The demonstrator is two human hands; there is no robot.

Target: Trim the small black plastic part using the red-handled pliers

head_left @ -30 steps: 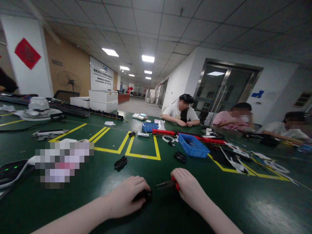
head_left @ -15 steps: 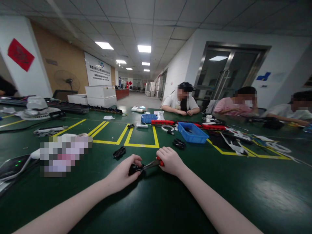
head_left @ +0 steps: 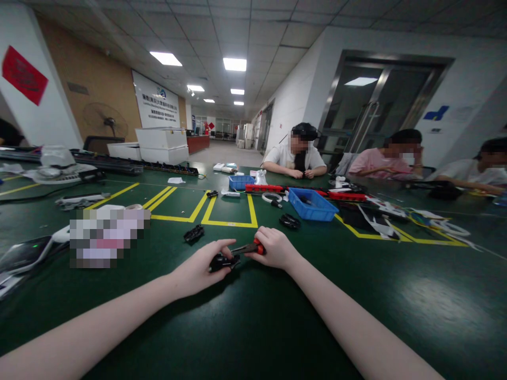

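Low over the green table, my left hand (head_left: 206, 265) is closed around a small black plastic part (head_left: 220, 262), whose exact kind I cannot make out. My right hand (head_left: 276, 249) grips pliers (head_left: 249, 248) by their red handles, palm side hidden. The metal jaws point left and lie close to the upper edge of the black part, near my left fingers; whether they touch it I cannot tell. Beyond my hands lie two similar black parts, one on the left (head_left: 194, 233) and another on the right (head_left: 289, 221).
A blue bin (head_left: 312, 205) with something dark inside stands beyond my right hand, a smaller blue bin (head_left: 241, 182) behind it. Red strips (head_left: 264, 188) and a coiled white cable (head_left: 271, 199) lie nearby. Yellow tape (head_left: 229, 224) marks the table. Several people sit across it.
The plier jaws have shifted from the end of the black part to above it, with more of the part showing. My view has tipped down slightly.
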